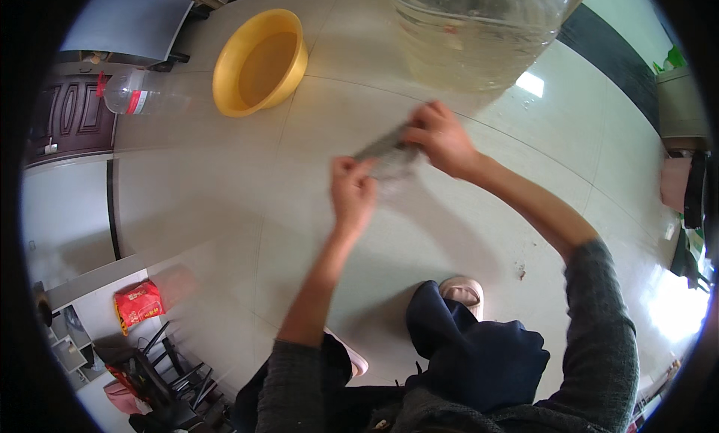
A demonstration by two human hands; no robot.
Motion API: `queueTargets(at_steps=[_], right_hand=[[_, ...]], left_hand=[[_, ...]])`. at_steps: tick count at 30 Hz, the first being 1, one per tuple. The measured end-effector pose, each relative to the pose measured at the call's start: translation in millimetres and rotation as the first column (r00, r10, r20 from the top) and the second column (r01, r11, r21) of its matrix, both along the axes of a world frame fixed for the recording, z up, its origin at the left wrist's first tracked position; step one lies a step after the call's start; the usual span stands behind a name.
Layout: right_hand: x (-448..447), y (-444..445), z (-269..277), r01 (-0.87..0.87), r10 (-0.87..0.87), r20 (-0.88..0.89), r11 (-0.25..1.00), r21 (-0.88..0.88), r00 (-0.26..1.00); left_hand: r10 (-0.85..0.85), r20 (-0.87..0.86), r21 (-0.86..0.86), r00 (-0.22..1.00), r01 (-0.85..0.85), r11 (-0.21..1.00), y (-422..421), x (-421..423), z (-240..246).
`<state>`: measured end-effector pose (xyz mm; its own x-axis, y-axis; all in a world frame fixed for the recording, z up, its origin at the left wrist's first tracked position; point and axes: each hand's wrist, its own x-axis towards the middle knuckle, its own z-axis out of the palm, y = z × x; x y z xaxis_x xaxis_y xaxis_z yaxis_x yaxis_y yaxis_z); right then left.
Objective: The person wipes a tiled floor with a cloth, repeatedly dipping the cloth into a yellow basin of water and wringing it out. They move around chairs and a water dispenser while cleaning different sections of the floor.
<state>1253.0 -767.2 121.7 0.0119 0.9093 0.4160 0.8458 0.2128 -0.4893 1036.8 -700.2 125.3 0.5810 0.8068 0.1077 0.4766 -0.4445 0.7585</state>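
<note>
A grey cloth [387,149], blurred by motion, is stretched between my two hands above the tiled floor. My left hand [354,194] pinches its lower left end, thumb on top. The upper right end is gripped by my right hand [441,138], with the fingers curled over it. Beyond my right hand stands a large clear tank [472,45] holding slightly yellowish water; its top is cut off by the picture's edge. A yellow plastic basin [224,79] with liquid in it sits on the floor, further off to the left.
A clear plastic bottle [126,93] with a red cap is at the far left, near a dark panelled door [73,113]. A red packet [139,305] and a black chair [146,377] are at lower left. Water drops [526,104] lie beside the tank. My shoe [463,292] is below.
</note>
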Motion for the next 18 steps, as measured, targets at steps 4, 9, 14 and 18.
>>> queueTargets(at_steps=[4, 9, 14, 18], right_hand=[[-52, 162, -30, -0.036, 0.029, 0.086, 0.996, 0.077, 0.996], [-67, 226, -90, 0.007, 0.002, 0.139, 0.998, -0.064, 0.990], [-77, 135, -114, 0.033, 0.024, 0.279, 0.980, -0.197, 0.960], [-55, 57, -97, -0.100, 0.210, 0.356, 0.947, -0.304, 0.911]], left_hand=[[0.162, -0.235, 0.383, 0.958, -0.062, 0.921, 131, -46, -20], [0.239, -0.451, 0.405, 0.860, -0.041, 0.914, 176, -50, -97], [0.057, -0.414, 0.301, 0.908, 0.077, 0.950, 87, -50, -89], [-0.106, -0.365, 0.152, 0.925, 0.171, 0.973, 5, -61, -76]])
